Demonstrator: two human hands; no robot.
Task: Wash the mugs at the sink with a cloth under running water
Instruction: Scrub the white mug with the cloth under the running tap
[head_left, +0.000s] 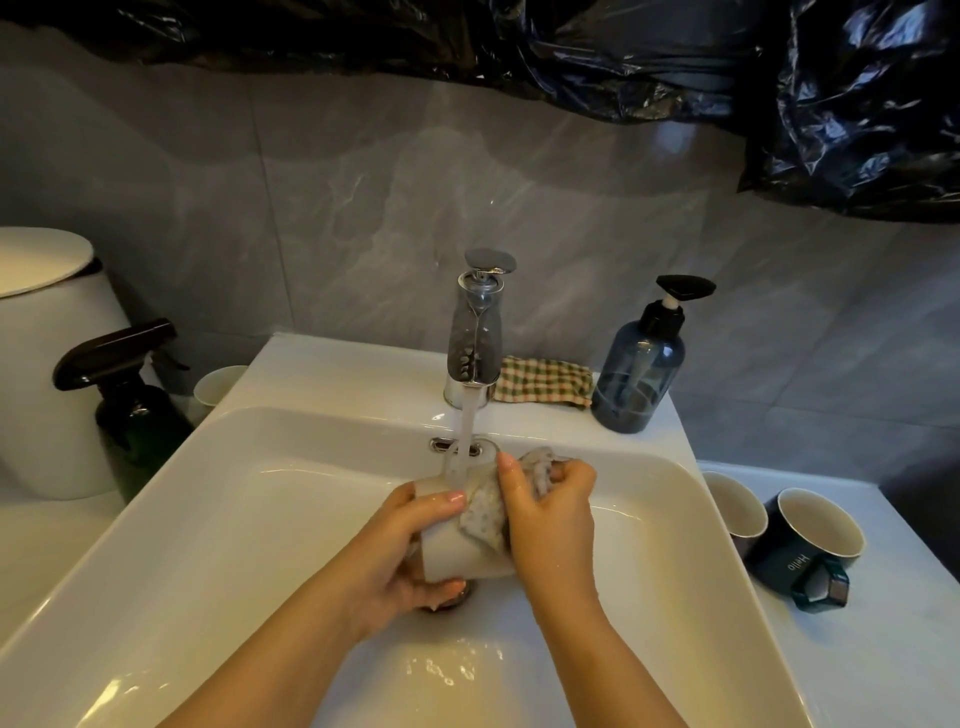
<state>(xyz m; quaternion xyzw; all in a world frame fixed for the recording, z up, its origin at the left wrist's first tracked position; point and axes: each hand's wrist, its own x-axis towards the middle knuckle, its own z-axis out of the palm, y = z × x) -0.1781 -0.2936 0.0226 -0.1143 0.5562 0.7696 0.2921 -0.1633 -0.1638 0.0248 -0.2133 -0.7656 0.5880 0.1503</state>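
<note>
Grey mug gripped by left hand | right hand clutches cloth | drain mostly hidden

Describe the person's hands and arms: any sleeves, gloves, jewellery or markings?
The left hand and right hand are bare: no gloves, rings, watch or bracelet show. No sleeve is in view on either arm, right to the frame's edge. The hands glisten wet; the visible nails look short and unpainted.

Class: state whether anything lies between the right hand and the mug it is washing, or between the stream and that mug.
Only the cloth, gripped by the right hand against the mug. Nothing visible blocks the stream.
</note>
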